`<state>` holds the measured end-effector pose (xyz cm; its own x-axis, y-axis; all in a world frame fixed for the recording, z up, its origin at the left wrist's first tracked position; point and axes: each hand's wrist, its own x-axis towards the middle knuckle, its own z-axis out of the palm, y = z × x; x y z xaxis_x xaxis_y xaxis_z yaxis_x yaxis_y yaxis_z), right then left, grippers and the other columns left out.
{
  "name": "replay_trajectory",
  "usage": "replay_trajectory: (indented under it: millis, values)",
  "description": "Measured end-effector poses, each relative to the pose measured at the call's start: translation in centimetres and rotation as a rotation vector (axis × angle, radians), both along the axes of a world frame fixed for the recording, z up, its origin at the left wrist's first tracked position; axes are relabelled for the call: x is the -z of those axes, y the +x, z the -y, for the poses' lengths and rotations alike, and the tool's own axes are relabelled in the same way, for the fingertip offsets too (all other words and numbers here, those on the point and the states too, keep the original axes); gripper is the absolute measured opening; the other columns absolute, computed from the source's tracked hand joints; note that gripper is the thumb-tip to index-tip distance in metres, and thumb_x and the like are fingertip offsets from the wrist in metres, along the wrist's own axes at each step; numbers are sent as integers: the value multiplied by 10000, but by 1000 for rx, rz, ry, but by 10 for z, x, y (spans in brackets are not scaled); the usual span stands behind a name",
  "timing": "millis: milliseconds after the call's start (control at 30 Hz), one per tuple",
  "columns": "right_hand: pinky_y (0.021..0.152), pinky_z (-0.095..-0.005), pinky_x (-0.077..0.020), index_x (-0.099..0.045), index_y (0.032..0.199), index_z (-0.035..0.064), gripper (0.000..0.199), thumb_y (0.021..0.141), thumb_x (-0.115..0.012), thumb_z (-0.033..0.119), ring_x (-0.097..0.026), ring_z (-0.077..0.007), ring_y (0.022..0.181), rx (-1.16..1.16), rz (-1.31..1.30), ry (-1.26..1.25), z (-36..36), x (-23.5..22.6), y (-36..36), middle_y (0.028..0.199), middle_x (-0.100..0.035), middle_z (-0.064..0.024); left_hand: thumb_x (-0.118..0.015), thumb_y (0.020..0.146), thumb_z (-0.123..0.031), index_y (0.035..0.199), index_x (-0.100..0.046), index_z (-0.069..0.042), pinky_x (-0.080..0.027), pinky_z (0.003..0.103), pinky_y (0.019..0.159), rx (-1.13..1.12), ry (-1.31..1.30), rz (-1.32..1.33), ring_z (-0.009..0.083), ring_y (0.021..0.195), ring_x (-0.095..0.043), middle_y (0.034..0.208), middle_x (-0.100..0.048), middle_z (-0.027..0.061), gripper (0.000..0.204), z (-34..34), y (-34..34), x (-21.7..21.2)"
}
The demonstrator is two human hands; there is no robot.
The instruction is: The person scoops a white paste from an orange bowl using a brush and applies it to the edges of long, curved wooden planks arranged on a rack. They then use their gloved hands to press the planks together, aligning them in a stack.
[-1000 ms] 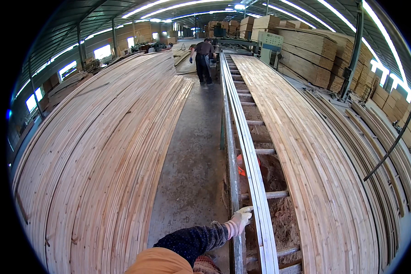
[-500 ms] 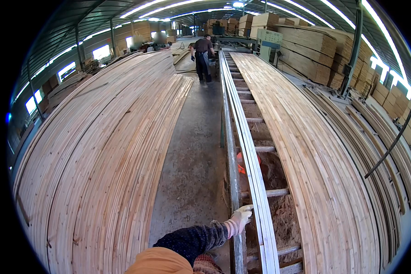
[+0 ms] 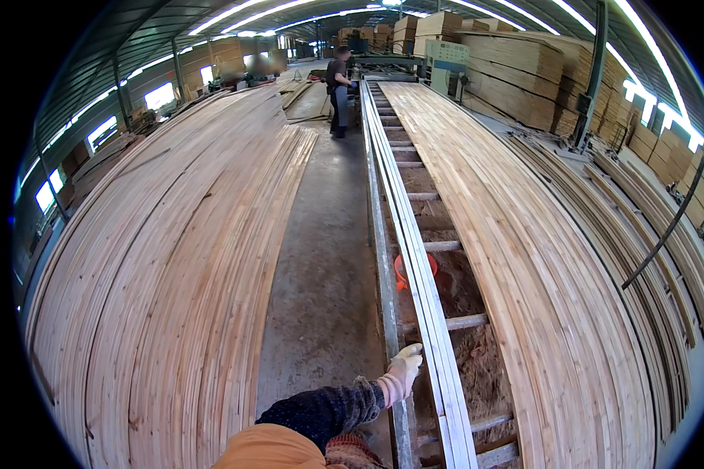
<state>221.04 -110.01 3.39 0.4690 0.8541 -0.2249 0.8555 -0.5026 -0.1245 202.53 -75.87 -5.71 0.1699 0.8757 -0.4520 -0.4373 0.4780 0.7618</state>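
Observation:
My left hand (image 3: 404,372), in a pale glove with a pinkish cuff, reaches over the metal side rail (image 3: 390,320) of a roller conveyor. Its fingers extend, slightly bent, beside the near left edge of long, narrow pale wood strips (image 3: 438,336). Whether the fingertips press on the wood is hard to make out. Several of these strips lie side by side along the rollers (image 3: 467,321) and run away to a machine at the far end. A dark speckled sleeve and an orange garment cover my left arm. My right hand is out of view.
Long boards (image 3: 180,273) cover the left side, beyond a concrete aisle (image 3: 321,234). More boards (image 3: 508,234) lie along the conveyor's right. An orange-red round object (image 3: 401,270) sits under the strips. A co-worker (image 3: 339,94) stands at the far end, near a control cabinet (image 3: 447,56).
The view has shifted slightly, moving the scene left. My left hand's fingers now look more bent beside the strips. The far co-worker has turned more toward the conveyor.

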Motion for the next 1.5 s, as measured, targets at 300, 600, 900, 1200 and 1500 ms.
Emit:
replay_trajectory:
  millis: [300,600,900,1200,1500]
  values:
    - [990,-493,-418,-393,1452,89,975,690,-772,564,-533,-379,1158,41,-44,-6,3,10,9,1282,-577,-185,-370,1025,-346,1248,-596,-148,-427,382,748,-96,-164,-95,203,820,-551,969,-641,38,374,-22,26,8]
    - [1044,-472,-391,-415,1441,89,963,690,-761,581,-538,-374,1171,11,-29,-7,-1,11,15,1326,-565,-188,-436,1023,-410,1133,-655,-177,-336,399,305,-10,-272,390,220,321,-444,540,-545,58,338,-39,15,37]
    - [955,-505,-445,-422,1446,93,981,660,-806,538,-562,-388,1123,17,2,13,25,4,44,1259,-598,-200,-558,1001,-255,1184,-588,-57,-503,389,909,147,-252,-102,217,1007,-626,1112,-645,67,272,-25,43,47]
    - [1027,-494,-430,-497,1388,51,883,692,-809,497,-534,-397,1218,24,194,97,80,-13,81,1315,-578,-206,-469,1032,-425,1281,-559,-150,-426,422,995,152,-243,412,201,1095,-568,1170,-626,44,382,3,76,23]
    - [1040,-533,-393,-525,1344,31,762,764,-751,471,-526,-408,1204,5,154,47,64,-39,78,1288,-579,-210,-476,1015,-461,1269,-568,-124,-464,483,1020,209,-373,324,260,1107,-603,1208,-625,79,432,-9,90,8]
